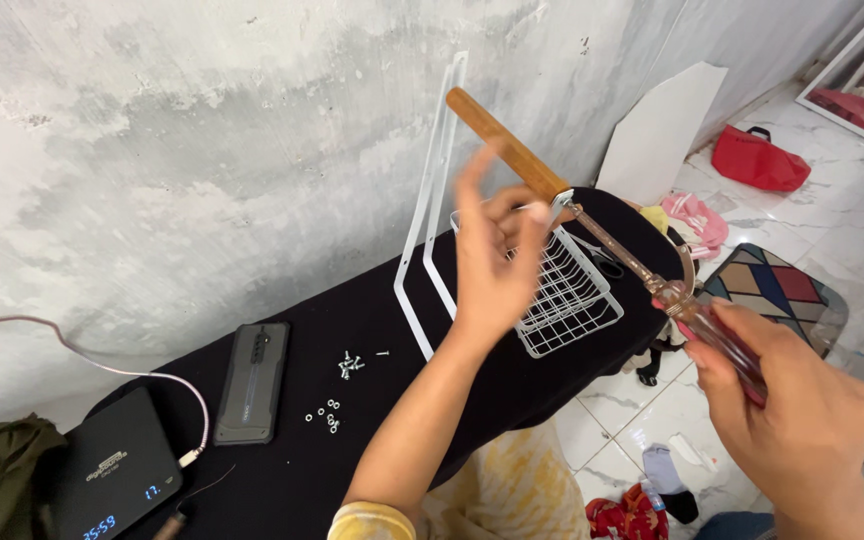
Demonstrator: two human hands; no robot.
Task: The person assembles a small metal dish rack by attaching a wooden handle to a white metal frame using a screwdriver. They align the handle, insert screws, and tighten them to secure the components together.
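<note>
1. A screwdriver [652, 285] is gripped in the right hand [802, 410]; the fingers are wrapped tight round its dark red handle, and the long shaft is pointed up and left toward the wire basket [567, 290].
2. The left hand [492, 265] is raised in front of the basket, blurred by motion, palm turned away from the camera. The fingers are spread loosely; whether anything is pinched at the fingertips cannot be told.
3. A wooden handle [507, 145] is seen rising at a slant above the basket, its lower end meeting a metal fitting near the screwdriver tip (the exact contact is hidden by the hand).
4. The white wire basket is lying on the black cloth of the table [302, 480], near the far right end.
5. A white metal frame [432, 200] is propped against the wall, just left of the basket.
6. Small screws [350, 365] and washers [327, 415] are scattered on the cloth, well apart from both hands.
7. A dark phone [252, 380] is laid flat left of the screws; a small scale [112, 475] with a lit display sits at the near left corner, a cable [132, 375] plugged into it.
8. A red bag [760, 160] is seen on the tiled floor beyond.
</note>
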